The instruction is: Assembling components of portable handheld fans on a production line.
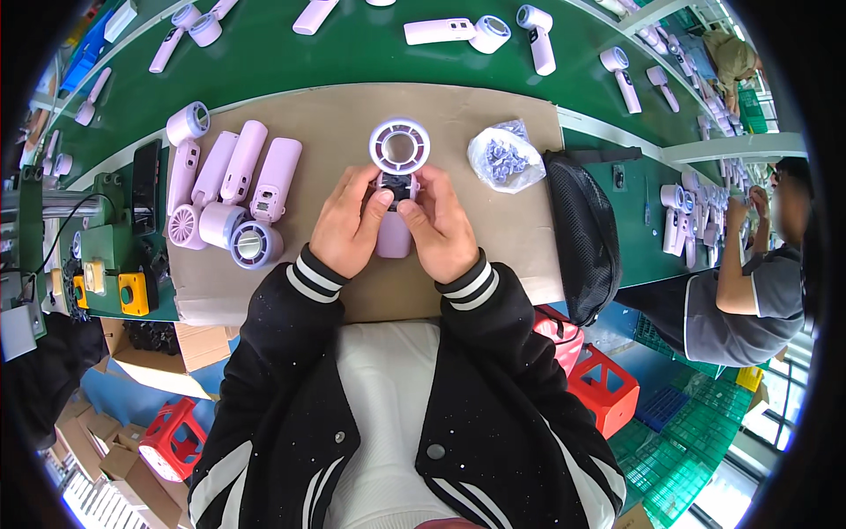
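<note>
A lilac handheld fan (394, 242) is between my two hands over the brown cardboard sheet (339, 119), its round ringed head pointing away from me. My left hand (350, 220) grips its left side, thumb near the dark part below the head. From the right, my right hand (438, 227) grips the same fan, thumb laid on its front. Left of my hands lie several more lilac fans (276, 180), some with their round heads toward me. To the right sits a clear plastic bag (506, 157) of small greyish-lilac parts.
A black mesh bag (583, 238) lies along the cardboard's right edge. Beyond it runs a green surface (352, 57) with scattered lilac fans. A black phone (146, 187) and a yellow switch box (134, 294) are at left. Another person (745, 291) works at far right; red stools (604, 388) stand below.
</note>
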Demonstrator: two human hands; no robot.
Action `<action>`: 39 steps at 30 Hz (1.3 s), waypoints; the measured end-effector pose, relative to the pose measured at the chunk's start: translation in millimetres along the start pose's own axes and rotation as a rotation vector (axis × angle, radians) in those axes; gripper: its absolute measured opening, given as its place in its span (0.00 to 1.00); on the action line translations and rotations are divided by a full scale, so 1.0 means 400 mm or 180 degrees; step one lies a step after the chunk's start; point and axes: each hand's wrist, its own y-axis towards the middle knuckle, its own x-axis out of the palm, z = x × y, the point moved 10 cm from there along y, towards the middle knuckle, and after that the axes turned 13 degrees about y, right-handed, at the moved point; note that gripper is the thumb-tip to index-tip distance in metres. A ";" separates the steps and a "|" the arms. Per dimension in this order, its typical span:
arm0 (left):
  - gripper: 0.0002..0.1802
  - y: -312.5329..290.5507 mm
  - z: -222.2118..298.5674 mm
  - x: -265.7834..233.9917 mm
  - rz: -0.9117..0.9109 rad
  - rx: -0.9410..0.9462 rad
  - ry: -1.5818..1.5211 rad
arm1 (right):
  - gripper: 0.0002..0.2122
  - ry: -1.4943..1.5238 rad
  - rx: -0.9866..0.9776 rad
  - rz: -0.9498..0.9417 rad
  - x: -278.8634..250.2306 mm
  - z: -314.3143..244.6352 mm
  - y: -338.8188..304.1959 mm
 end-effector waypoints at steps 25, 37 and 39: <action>0.21 -0.002 0.044 0.020 0.0137 -0.0036 0.0207 | 0.18 -0.0176 0.0218 -0.0001 -0.041 -0.016 0.010; 0.16 0.037 0.061 0.011 0.0302 -0.0200 -0.0908 | 0.13 0.1124 0.0308 0.0183 -0.035 -0.019 0.039; 0.15 0.053 0.061 0.022 0.0201 -0.0266 -0.0958 | 0.13 0.1189 0.0157 0.0302 -0.049 -0.026 0.048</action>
